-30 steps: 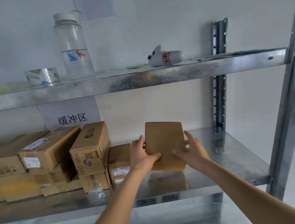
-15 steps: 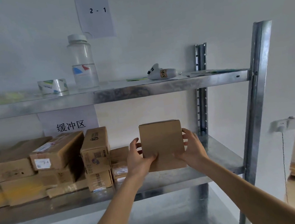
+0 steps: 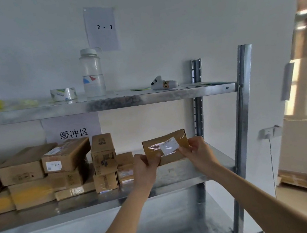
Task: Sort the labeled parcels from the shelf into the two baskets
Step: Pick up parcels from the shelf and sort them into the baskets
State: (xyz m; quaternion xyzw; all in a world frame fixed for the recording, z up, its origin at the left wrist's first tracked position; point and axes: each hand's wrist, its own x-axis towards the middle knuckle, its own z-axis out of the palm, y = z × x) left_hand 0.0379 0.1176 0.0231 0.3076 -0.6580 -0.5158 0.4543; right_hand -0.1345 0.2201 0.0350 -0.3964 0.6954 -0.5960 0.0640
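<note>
Parcel lengthwise left-right, label facing camera, both hands' grip

Both bare forearms extended forward and up. Left hand grips parcel at lower left corner, fingers curled underneath. Right hand pinches right end, thumb across front face. Parcel raised over shelf's front edge.

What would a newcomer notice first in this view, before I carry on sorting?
First, the small brown cardboard parcel with a taped white label, held in front of the middle metal shelf by the left hand and right hand. Next, the stack of brown cardboard boxes on that shelf's left, under a white paper sign. Above, a clear plastic water bottle stands on the upper shelf.
</note>
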